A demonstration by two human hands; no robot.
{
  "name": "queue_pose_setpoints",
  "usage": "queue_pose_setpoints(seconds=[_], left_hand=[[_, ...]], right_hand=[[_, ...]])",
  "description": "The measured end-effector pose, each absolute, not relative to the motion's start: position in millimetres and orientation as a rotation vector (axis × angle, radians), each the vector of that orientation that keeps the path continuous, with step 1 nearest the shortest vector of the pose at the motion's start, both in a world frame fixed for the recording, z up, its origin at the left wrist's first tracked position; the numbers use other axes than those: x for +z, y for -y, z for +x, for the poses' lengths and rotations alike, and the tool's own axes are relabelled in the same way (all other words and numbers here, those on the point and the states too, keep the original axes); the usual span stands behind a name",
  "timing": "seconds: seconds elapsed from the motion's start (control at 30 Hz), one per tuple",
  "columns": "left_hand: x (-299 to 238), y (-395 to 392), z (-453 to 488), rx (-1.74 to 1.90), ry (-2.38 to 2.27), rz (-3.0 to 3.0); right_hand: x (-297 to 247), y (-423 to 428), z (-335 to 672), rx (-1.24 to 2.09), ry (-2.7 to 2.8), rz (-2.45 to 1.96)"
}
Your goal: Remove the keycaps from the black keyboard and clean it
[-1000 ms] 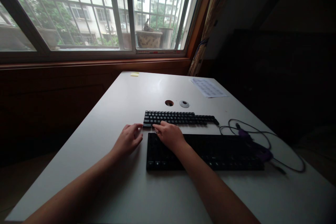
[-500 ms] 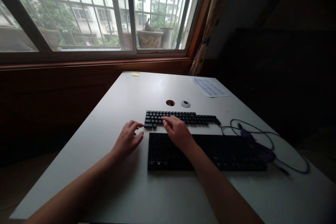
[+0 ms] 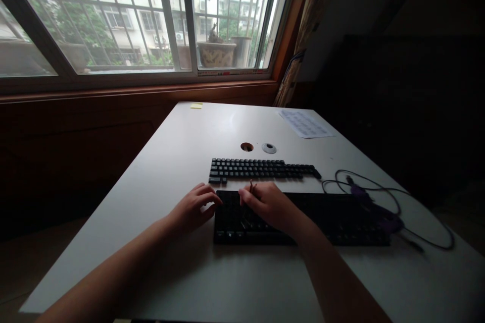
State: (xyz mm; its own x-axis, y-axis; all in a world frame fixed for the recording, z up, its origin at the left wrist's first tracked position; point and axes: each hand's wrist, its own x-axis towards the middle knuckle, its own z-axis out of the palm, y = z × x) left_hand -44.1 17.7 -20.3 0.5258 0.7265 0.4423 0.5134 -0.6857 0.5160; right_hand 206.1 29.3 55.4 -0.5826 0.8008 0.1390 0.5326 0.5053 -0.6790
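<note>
A black keyboard (image 3: 337,217) lies across the white desk in front of me, with a few keycaps (image 3: 230,234) visible at its lower left. Behind it, loose black keycaps (image 3: 246,169) are laid out in rows. My left hand (image 3: 197,204) rests at the keyboard's upper left corner, fingers curved and thumb apart, with nothing visible in it. Over the left-middle of the keyboard is my right hand (image 3: 271,204), its fingers pinched together. A small brownish piece sticks up at its fingertips; what it is I cannot make out.
Right of the keyboard lies a coiled black cable (image 3: 379,189) with a purple part (image 3: 390,222). Farther back are a cable hole (image 3: 247,147), a round grey grommet (image 3: 269,148), printed paper (image 3: 305,123) and a yellow sticky note (image 3: 196,105). A barred window (image 3: 132,20) stands beyond the desk.
My right hand has drawn back from the keycap rows to the keyboard, its fingers now pinched. My left hand has moved right and slightly nearer, from beside the rows to the keyboard's corner.
</note>
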Motion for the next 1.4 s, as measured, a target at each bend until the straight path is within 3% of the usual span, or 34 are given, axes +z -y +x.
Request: queue_pose_setpoints(seconds=[0.43,0.83,1.07,1.4], left_hand=[[-26.4,-18.0,-44.1,0.883,-1.023,2.459],[-23.1,-17.2,-44.0,0.861,-1.017,2.448],[-20.6,-16.0,-44.5,0.852,-1.008,2.428],[-19.2,-15.6,-44.8,0.820,-1.014,2.434]], right_hand=[[35.3,-16.6,193.0,0.673,2.505,-1.022],[39.1,-25.4,209.6,1.370,2.165,-1.243],[37.1,-16.8,195.6,1.219,2.320,-1.005],[38.0,-33.0,209.1,1.158,2.048,-1.263]])
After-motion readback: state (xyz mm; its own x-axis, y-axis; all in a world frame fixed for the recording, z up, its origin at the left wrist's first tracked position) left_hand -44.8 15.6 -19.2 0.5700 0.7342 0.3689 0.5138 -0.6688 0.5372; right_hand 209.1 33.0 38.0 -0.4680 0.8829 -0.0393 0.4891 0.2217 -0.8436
